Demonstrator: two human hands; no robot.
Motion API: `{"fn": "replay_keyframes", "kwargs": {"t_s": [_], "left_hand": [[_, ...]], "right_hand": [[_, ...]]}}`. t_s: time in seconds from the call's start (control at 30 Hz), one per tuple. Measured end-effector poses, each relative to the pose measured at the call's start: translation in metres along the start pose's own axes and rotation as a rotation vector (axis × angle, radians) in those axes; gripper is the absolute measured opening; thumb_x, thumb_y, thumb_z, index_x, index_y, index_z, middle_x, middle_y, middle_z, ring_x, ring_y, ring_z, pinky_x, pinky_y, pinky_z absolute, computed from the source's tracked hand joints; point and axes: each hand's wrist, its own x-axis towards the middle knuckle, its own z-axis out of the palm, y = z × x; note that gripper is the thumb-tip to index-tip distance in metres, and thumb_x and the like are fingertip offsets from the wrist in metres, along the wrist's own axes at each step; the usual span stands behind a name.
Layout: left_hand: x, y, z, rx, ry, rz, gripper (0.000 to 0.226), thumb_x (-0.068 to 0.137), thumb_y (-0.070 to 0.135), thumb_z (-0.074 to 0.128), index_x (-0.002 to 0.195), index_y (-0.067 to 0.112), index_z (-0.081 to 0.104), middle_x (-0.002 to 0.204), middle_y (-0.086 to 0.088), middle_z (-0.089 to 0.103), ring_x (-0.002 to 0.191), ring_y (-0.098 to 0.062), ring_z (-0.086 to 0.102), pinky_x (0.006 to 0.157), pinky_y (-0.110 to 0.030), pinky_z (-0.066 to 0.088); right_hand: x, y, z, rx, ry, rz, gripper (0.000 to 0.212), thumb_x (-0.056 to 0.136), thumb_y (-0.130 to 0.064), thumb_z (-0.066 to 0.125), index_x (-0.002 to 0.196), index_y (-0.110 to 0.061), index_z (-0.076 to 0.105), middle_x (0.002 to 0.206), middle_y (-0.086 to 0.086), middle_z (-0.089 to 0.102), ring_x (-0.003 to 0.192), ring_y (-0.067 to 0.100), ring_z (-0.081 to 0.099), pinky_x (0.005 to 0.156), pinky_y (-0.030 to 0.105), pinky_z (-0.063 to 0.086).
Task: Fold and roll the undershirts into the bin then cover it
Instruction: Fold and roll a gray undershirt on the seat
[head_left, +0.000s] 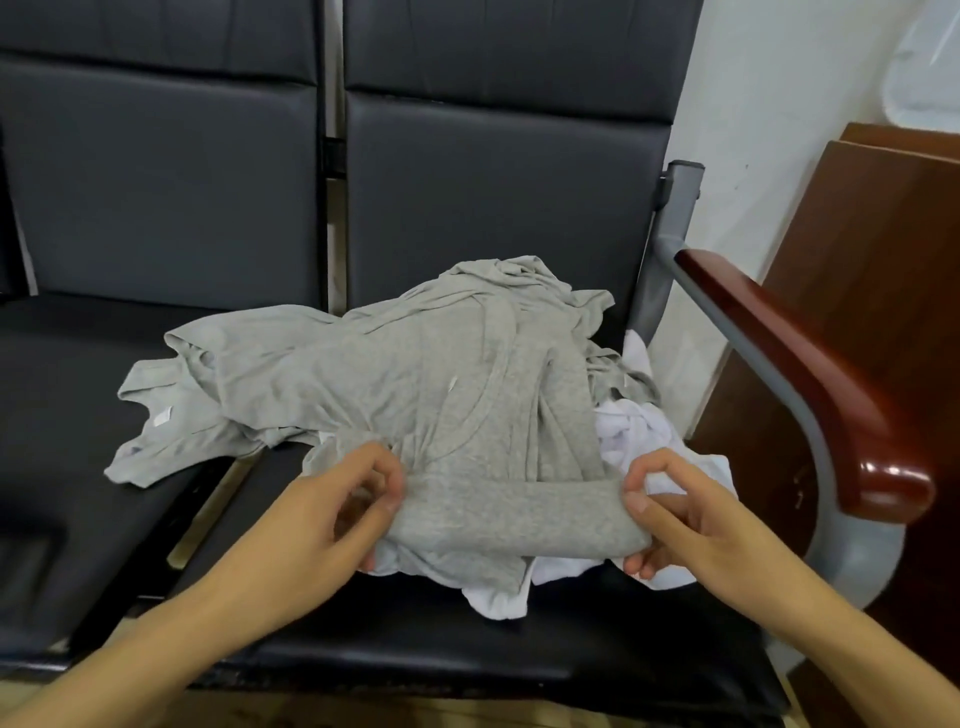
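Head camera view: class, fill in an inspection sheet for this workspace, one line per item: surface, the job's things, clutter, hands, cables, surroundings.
Surface: black padded bench seats, two side by side, with matching backrests.
Job's things: grey undershirts heaped loosely, white undershirts beneath and to the right; one grey roll lies at the front of the heap. No bin or cover seen.
Clutter: nothing seen.
Hands: left hand and right hand each pinch an end of the roll with curled fingers.
Cables: nothing seen.
Surroundings: wooden armrest on a grey metal frame, brown wooden furniture and a white wall at right.
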Motion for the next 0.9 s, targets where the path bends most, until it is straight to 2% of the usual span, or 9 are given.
{"fn": "replay_keyframes", "kwargs": {"t_s": [0.07, 0.13, 0.23, 0.33, 0.43, 0.53, 0.63, 0.77, 0.9], "left_hand": [[-0.003, -0.004, -0.003, 0.012, -0.068, 0.060, 0.023, 0.102, 0.019, 0.062, 0.106, 0.042, 0.063, 0.093, 0.007, 0.067, 0.071, -0.021, 0.066, 0.066, -0.034, 0.058], [-0.005, -0.008, -0.005, 0.070, -0.147, 0.089, 0.031, 0.095, 0.031, 0.073, 0.121, 0.045, 0.062, 0.106, 0.011, 0.063, 0.079, -0.019, 0.065, 0.068, -0.025, 0.053], [-0.004, -0.012, -0.002, 0.156, -0.156, 0.085, 0.051, 0.084, 0.035, 0.084, 0.123, 0.050, 0.056, 0.103, 0.014, 0.059, 0.079, -0.015, 0.064, 0.068, -0.020, 0.050], [0.000, -0.014, 0.002, 0.168, -0.080, 0.112, 0.047, 0.087, 0.026, 0.082, 0.117, 0.053, 0.059, 0.096, 0.011, 0.064, 0.073, -0.015, 0.062, 0.066, -0.018, 0.049], [0.004, -0.012, -0.001, 0.188, -0.054, 0.132, 0.035, 0.088, 0.031, 0.080, 0.113, 0.052, 0.065, 0.098, 0.014, 0.066, 0.077, -0.013, 0.062, 0.067, -0.014, 0.046], [0.007, -0.006, -0.005, 0.168, -0.039, 0.150, 0.024, 0.089, 0.039, 0.075, 0.110, 0.050, 0.070, 0.100, 0.013, 0.064, 0.079, -0.014, 0.063, 0.068, -0.015, 0.047], [0.011, -0.002, -0.010, 0.129, -0.013, 0.135, 0.022, 0.087, 0.046, 0.074, 0.109, 0.047, 0.073, 0.108, 0.011, 0.059, 0.083, -0.018, 0.063, 0.070, -0.019, 0.050], [0.021, 0.004, -0.018, 0.046, -0.020, 0.076, 0.023, 0.087, 0.051, 0.072, 0.108, 0.043, 0.073, 0.115, 0.009, 0.059, 0.090, -0.019, 0.065, 0.074, -0.021, 0.052], [0.040, 0.017, -0.025, -0.114, -0.102, -0.038, 0.013, 0.100, 0.040, 0.061, 0.107, 0.031, 0.066, 0.086, -0.001, 0.073, 0.072, -0.018, 0.072, 0.068, -0.022, 0.054]], "right_hand": [[-0.003, 0.005, -0.001, -0.041, -0.035, -0.056, 0.011, 0.094, -0.028, 0.060, 0.098, -0.026, 0.070, 0.085, 0.015, 0.073, 0.073, 0.029, 0.072, 0.074, 0.034, 0.061], [-0.005, 0.008, -0.002, -0.105, -0.065, -0.084, 0.015, 0.090, -0.030, 0.067, 0.102, -0.035, 0.074, 0.092, 0.009, 0.075, 0.081, 0.023, 0.074, 0.079, 0.031, 0.060], [-0.005, 0.015, -0.006, -0.212, -0.116, -0.116, 0.040, 0.089, -0.024, 0.079, 0.122, -0.044, 0.066, 0.115, 0.001, 0.072, 0.105, 0.020, 0.072, 0.095, 0.031, 0.058], [-0.003, 0.018, -0.005, -0.287, -0.109, -0.116, 0.053, 0.092, -0.011, 0.076, 0.128, -0.046, 0.061, 0.117, 0.006, 0.066, 0.098, 0.027, 0.072, 0.092, 0.041, 0.060], [0.003, 0.017, -0.003, -0.392, -0.045, -0.150, 0.050, 0.092, -0.012, 0.075, 0.118, -0.053, 0.064, 0.109, -0.003, 0.067, 0.089, 0.023, 0.071, 0.086, 0.036, 0.061], [0.006, 0.011, -0.005, -0.433, 0.006, -0.244, 0.047, 0.092, -0.016, 0.075, 0.114, -0.056, 0.065, 0.115, -0.021, 0.068, 0.101, 0.009, 0.068, 0.088, 0.023, 0.057], [0.011, 0.005, -0.007, -0.472, 0.034, -0.317, 0.032, 0.091, -0.036, 0.068, 0.115, -0.057, 0.066, 0.115, -0.027, 0.064, 0.108, 0.004, 0.064, 0.090, 0.020, 0.055], [0.022, -0.005, -0.012, -0.410, 0.113, -0.318, 0.027, 0.086, -0.049, 0.061, 0.108, -0.045, 0.075, 0.110, -0.026, 0.052, 0.106, 0.006, 0.061, 0.086, 0.019, 0.055], [0.039, -0.018, -0.014, -0.391, 0.100, -0.284, 0.049, 0.093, -0.055, 0.048, 0.105, -0.014, 0.072, 0.103, -0.002, 0.069, 0.100, 0.013, 0.066, 0.089, 0.035, 0.056]]}}
